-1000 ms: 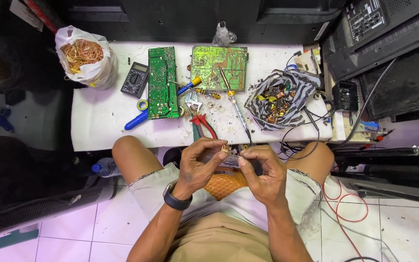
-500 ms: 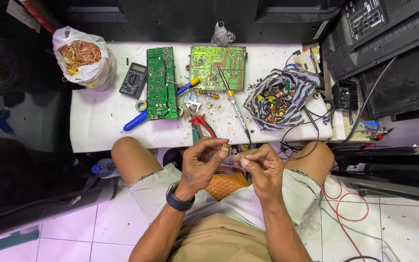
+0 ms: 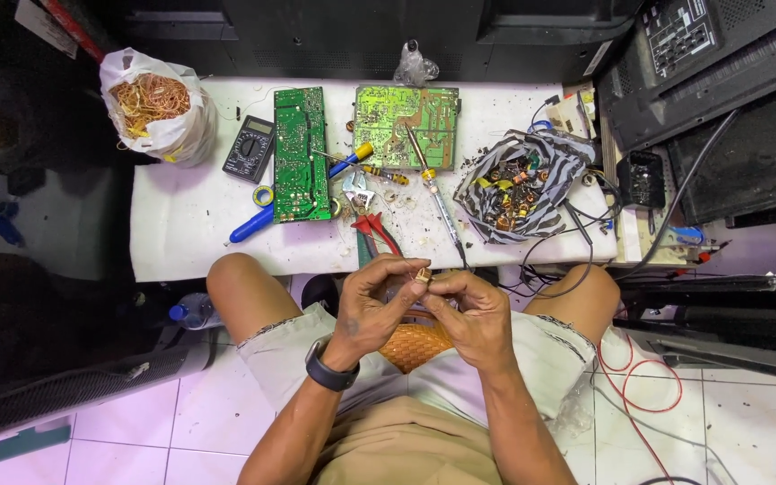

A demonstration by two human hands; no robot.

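Seen from the head camera, looking straight down, both hands meet over the lap, just in front of the near edge of the white table (image 3: 181, 242). The left hand (image 3: 372, 301) curls in from the left, its fingers (image 3: 388, 269) bent and drawn close together, the tips pinching a small copper-coloured coil (image 3: 422, 276) from above and from the side. The right hand (image 3: 469, 310) comes in from the other side, its fingers (image 3: 446, 286) also folded tight and touching the same coil from below and to the right, so the piece sits clamped between the two sets of fingertips and most of it is hidden by them. Neither hand has any fingers spread; whether a thin wire runs off the coil cannot be told. A dark watch (image 3: 329, 370) sits on the left wrist. Under the hands, an orange woven seat (image 3: 415, 346) shows between the knees. On the table, just beyond the hands, lie red-handled pliers (image 3: 377, 232) and a soldering iron (image 3: 442, 208), its tip pointing toward the hands. Farther back lie two green circuit boards (image 3: 300, 153), one long and narrow, one squarer (image 3: 406, 126), with a blue-handled screwdriver (image 3: 258, 223) and a black meter (image 3: 249, 148) near them. A striped cloth (image 3: 513, 184) to the right holds a heap of small parts, and a white bag (image 3: 156, 112) of copper wire stands at the left corner.
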